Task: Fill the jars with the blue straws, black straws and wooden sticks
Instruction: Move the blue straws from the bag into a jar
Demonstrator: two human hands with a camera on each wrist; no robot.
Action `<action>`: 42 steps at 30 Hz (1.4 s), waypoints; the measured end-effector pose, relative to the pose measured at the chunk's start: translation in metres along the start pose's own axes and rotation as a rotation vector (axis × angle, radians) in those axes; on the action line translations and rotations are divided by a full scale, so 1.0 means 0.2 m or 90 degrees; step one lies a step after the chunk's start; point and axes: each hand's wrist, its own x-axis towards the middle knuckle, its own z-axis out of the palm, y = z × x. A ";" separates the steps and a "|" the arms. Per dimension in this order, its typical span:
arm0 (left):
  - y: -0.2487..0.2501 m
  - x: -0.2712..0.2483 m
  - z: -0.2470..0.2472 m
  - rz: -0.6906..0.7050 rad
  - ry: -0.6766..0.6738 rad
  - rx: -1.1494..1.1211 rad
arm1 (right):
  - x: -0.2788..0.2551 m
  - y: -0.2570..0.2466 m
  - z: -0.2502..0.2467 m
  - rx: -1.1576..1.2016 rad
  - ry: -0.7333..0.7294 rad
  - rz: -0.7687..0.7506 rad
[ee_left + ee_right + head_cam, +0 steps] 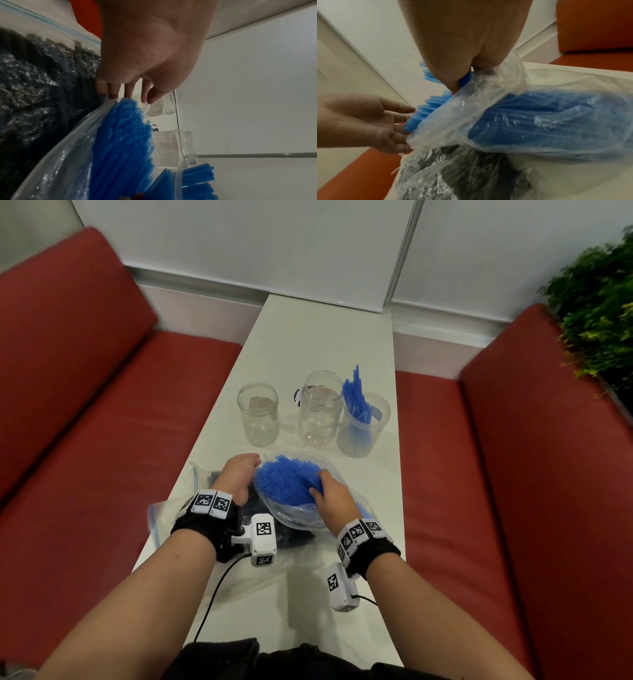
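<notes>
We judge ourselves in the blue-straw step: the white table [318,344] carries 3 clear vessels, and beside the taller empty jar [320,409] the plastic cup [364,426] on its right already holds some blue straws, while the shorter jar [258,414] on its left is empty. Nearer us than the taller jar lies the clear bag [352,505] of blue straws [287,482], resting on the bag of black straws [464,174]; we see no wooden sticks. The next move, we think, calls for drawing a bunch free of the bag mouth and carrying it up to a jar. Our right hand [334,494] reaches into the bag mouth, fingers curled round a bunch of straws. Our left hand [238,477] is at the straw tips, fingers [399,117] spread and fairly straight, gripping nothing.
</notes>
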 end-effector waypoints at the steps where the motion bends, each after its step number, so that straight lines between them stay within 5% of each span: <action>1: 0.01 0.00 0.01 0.009 0.006 0.020 | 0.00 -0.01 0.00 0.017 -0.003 -0.001; 5: 0.05 -0.01 0.07 0.141 0.069 0.183 | 0.01 -0.07 -0.05 0.037 -0.057 -0.015; 8: 0.09 -0.05 0.13 0.255 0.034 0.256 | 0.01 -0.15 -0.10 0.074 -0.067 -0.041; 13: 0.17 -0.13 0.19 0.306 -0.044 0.048 | 0.03 -0.32 -0.26 0.244 0.049 -0.088; 18: 0.20 -0.16 0.22 0.219 -0.214 0.004 | 0.06 -0.49 -0.48 0.384 0.102 -0.112; 25: 0.16 -0.17 0.25 0.152 -0.187 0.019 | 0.03 -0.72 -0.91 0.589 0.226 -0.283; 31: 0.22 -0.29 0.39 -0.167 -0.392 -0.549 | -0.02 -0.75 -0.92 0.569 0.230 -0.293; 42: 0.23 -0.35 0.52 -0.204 -0.395 -0.540 | -0.04 -0.63 -0.95 0.569 0.245 -0.230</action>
